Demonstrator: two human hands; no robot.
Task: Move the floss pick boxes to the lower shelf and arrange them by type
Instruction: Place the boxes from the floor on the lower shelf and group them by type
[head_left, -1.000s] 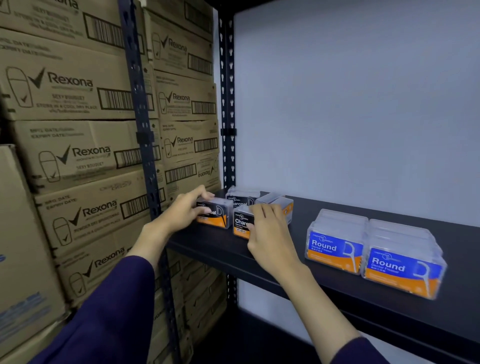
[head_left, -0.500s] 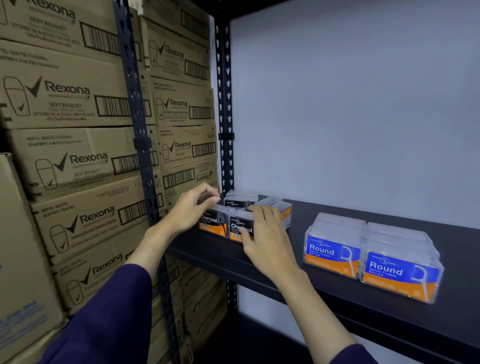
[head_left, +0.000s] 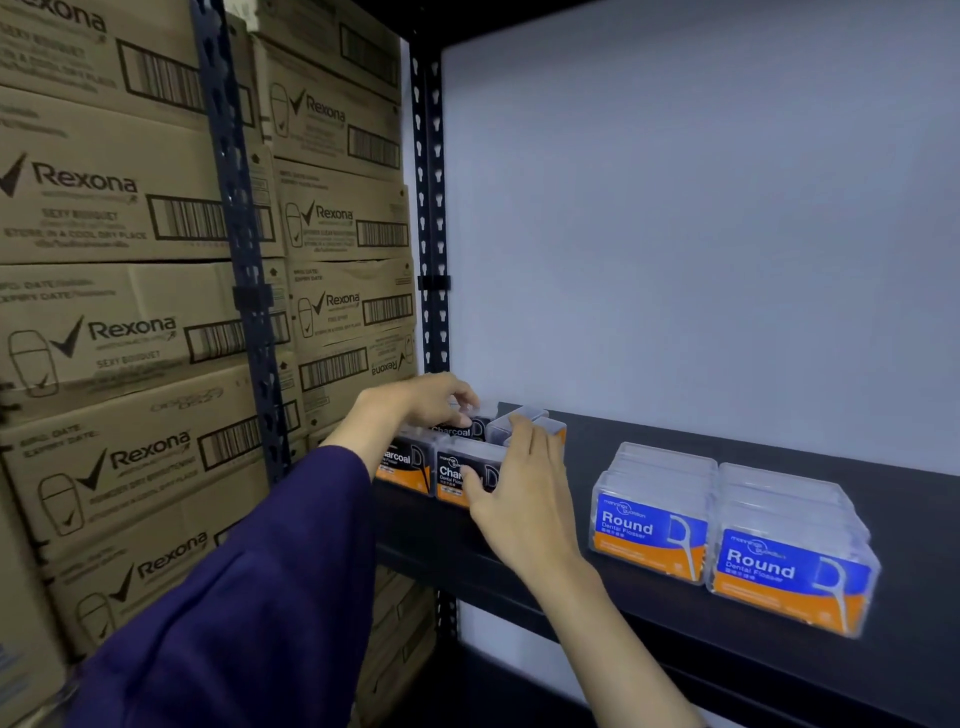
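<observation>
Several black-and-orange Charcoal floss pick boxes cluster at the left end of the black shelf (head_left: 909, 499). My left hand (head_left: 415, 402) reaches over the front left Charcoal box (head_left: 402, 465), its fingers curled over the top of the rear Charcoal box (head_left: 460, 430). My right hand (head_left: 519, 488) grips the front right Charcoal box (head_left: 452, 475), thumb on its front label and fingers over its top. Behind those fingers a clear box (head_left: 545, 423) is partly hidden. Two blue-and-orange Round floss pick boxes (head_left: 649, 525) (head_left: 789, 566) stand side by side to the right, with more clear boxes behind them.
Stacked Rexona cartons (head_left: 119, 322) fill the neighbouring rack on the left, behind a perforated steel upright (head_left: 244, 291). A second upright (head_left: 428, 208) stands at the shelf's back left corner. A white wall (head_left: 675, 208) backs the shelf. Below the shelf edge is a dark lower level.
My left hand has left the front left Charcoal box and reached back to the rear one. The front Charcoal boxes now sit side by side. My right hand stays on the front right box.
</observation>
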